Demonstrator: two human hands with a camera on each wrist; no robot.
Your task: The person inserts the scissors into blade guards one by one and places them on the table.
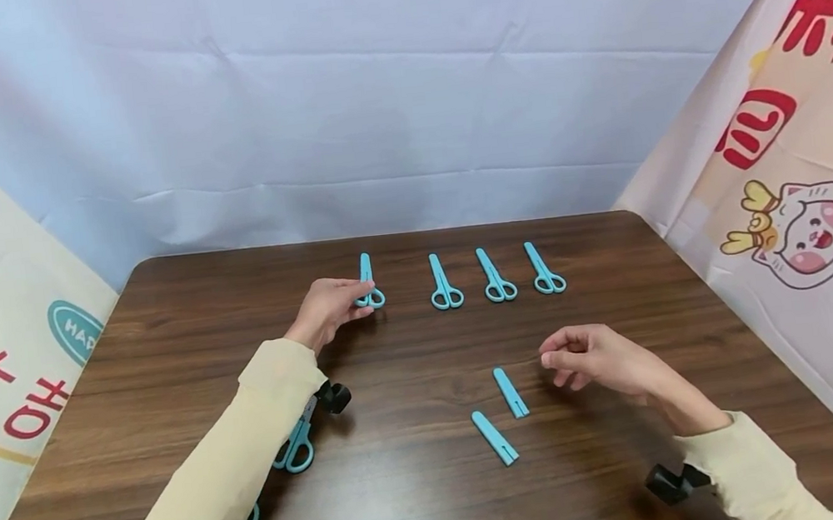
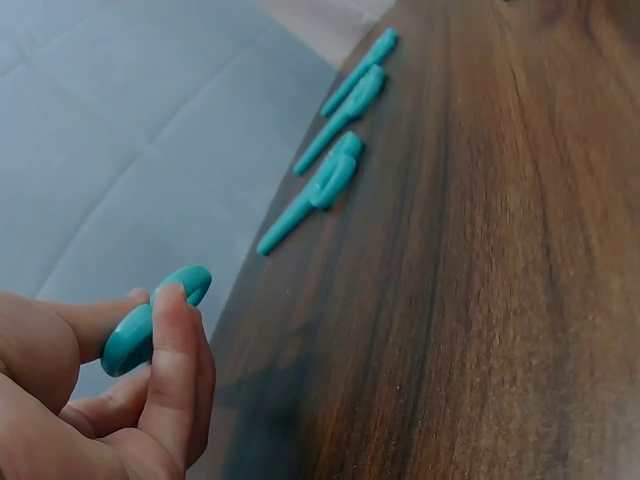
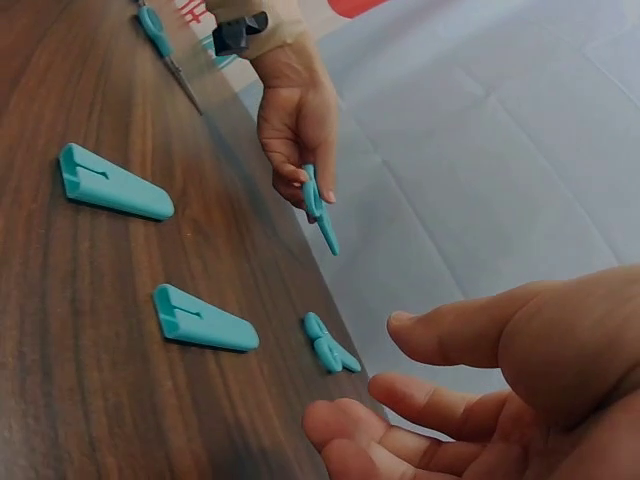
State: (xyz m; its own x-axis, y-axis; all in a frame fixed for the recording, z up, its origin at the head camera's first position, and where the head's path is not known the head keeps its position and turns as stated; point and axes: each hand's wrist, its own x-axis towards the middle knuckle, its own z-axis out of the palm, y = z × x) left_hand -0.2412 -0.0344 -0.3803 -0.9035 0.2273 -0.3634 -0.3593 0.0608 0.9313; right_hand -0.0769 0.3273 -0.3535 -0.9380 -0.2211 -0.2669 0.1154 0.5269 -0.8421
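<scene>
My left hand (image 1: 326, 306) pinches a pair of turquoise scissors (image 1: 366, 270) by the finger loops, at the back of the table. A turquoise sheath covers its blades, which point away from me. In the left wrist view, thumb and fingers press the loops (image 2: 128, 340) from both sides. My right hand (image 1: 607, 360) is held over the right half of the table, fingers loosely bent, with nothing in it. Nearest to it lie two loose turquoise blade sheaths (image 1: 511, 393), (image 1: 495, 438), one closer to me than the other.
Right of the held pair, three sheathed scissors (image 1: 437, 270), (image 1: 488, 265), (image 1: 536, 258) lie in a row. Scissors with bare metal blades (image 1: 301, 430) lie partly under my left sleeve. Another turquoise loop (image 1: 255, 517) shows beside the sleeve. A pale cloth (image 1: 387, 112) hangs behind the table.
</scene>
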